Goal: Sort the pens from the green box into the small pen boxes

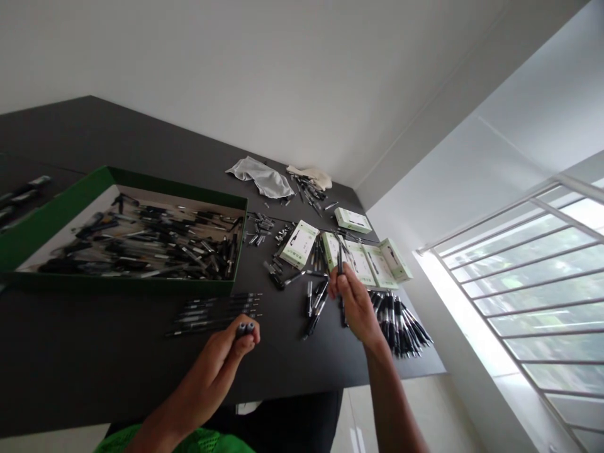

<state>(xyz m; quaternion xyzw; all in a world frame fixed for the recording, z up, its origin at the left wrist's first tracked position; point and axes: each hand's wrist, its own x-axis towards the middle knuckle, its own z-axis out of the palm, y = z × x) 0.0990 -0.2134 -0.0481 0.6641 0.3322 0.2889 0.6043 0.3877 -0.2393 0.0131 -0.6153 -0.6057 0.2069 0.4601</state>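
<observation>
In the head view, my left hand [231, 347] is closed around two dark pens, their round grey ends [245, 328] pointing toward me. Just beyond it, a row of slim pens or refills [212, 309] lies on the table. My right hand [355, 301] pinches a thin black pen [340, 259] that points up and away, above an opened pale green box [361, 263]. Several loose pens [317, 307] lie to the left of that hand. A fanned pile of black pens [401, 327] sits to its right, partly hidden by the wrist.
A green-rimmed tray [174, 184] full of loose pens and parts stands at the left. Pale boxes [300, 243] and small parts [259, 228] lie mid-table. Cloths [262, 176] are at the back by the wall. A barred window [528, 289] is on the right.
</observation>
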